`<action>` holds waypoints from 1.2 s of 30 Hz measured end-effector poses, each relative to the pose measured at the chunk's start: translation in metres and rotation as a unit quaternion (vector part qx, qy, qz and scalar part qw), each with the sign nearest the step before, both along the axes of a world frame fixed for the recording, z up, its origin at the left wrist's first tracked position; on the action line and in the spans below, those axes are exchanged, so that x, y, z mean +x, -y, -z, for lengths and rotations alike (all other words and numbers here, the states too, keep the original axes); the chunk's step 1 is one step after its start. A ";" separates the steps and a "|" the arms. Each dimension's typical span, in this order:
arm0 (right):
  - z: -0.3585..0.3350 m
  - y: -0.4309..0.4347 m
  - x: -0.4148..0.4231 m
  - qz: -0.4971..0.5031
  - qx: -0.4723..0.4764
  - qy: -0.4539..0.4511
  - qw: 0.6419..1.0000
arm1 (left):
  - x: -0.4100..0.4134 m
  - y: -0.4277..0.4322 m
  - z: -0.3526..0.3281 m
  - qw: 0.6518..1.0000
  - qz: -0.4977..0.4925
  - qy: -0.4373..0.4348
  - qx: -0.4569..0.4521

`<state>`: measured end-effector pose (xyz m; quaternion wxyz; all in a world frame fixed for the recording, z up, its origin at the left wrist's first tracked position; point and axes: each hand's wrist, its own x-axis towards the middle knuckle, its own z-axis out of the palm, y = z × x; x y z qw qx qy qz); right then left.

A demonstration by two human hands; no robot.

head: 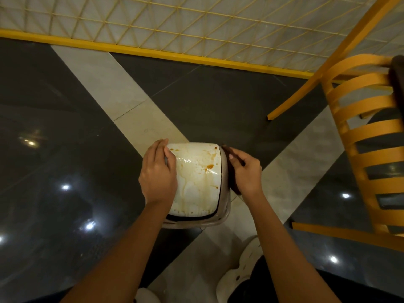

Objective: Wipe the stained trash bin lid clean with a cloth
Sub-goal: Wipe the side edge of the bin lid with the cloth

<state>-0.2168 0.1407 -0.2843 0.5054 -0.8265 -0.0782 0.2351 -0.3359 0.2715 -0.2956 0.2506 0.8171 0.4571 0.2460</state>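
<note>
A small bin stands on the floor below me, its white lid (197, 180) streaked with brown-orange stains and drips. The bin's pale rim (226, 206) shows around the lid's right and near sides. My left hand (158, 171) lies on the lid's left edge, fingers curled over it. My right hand (244, 171) sits at the bin's right side, fingers closed on a dark brown cloth (232, 182) that hangs against the bin's wall. Most of the cloth is hidden behind that hand.
A yellow slatted chair (367, 132) stands close on the right, one leg (341, 234) reaching toward me. A yellow-framed lattice panel (175, 25) runs across the far side. The glossy floor (65, 149) is dark with pale diagonal bands. My white shoes (247, 267) are just below the bin.
</note>
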 end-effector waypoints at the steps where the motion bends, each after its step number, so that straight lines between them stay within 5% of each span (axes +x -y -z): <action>1: -0.002 -0.005 0.004 -0.013 -0.004 0.005 1.000 | 0.000 0.000 0.000 1.000 0.001 0.000 -0.001; 9: -0.006 0.001 0.004 -0.012 -0.054 -0.039 0.998 | -0.001 0.000 0.002 1.000 -0.004 0.002 -0.004; 18: 0.000 -0.009 0.007 0.025 0.017 -0.087 0.996 | 0.000 -0.001 0.003 1.000 -0.002 0.000 -0.002; 36: 0.006 0.028 -0.032 0.039 0.042 -0.030 0.998 | 0.000 0.000 0.002 1.000 0.001 0.001 -0.003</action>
